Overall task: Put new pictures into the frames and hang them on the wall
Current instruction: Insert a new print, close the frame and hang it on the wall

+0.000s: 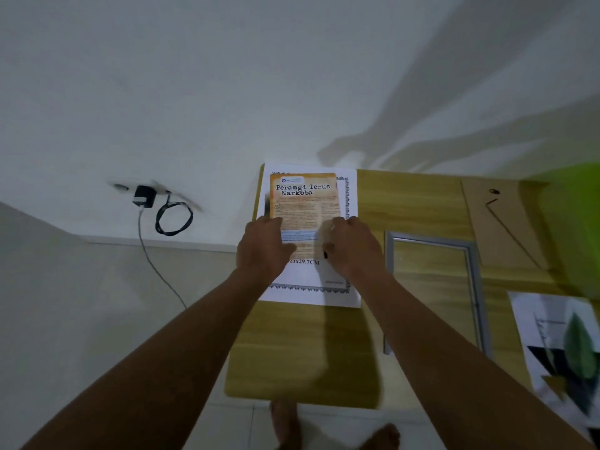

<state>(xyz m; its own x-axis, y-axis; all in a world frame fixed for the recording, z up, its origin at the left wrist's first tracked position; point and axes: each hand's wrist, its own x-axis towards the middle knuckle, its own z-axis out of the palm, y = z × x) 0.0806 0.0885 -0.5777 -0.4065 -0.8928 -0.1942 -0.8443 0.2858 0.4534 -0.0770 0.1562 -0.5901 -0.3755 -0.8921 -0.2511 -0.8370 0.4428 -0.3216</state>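
Observation:
An orange poster headed "Perangi Terus Narkoba" lies on a white bordered sheet marked "21x29.7CM", at the far left of the wooden table. My left hand holds the poster's lower left edge with curled fingers and the thumb on top. My right hand holds its lower right part the same way. A small dark spot shows by the right thumb; I cannot tell what it is. A silver picture frame lies flat on the table to the right of the sheet.
A brown backing board lies at the table's far right. A printed picture with a green leaf lies at the right edge. A black charger with a looped cable hangs from a wall socket at left. My bare feet stand below the table.

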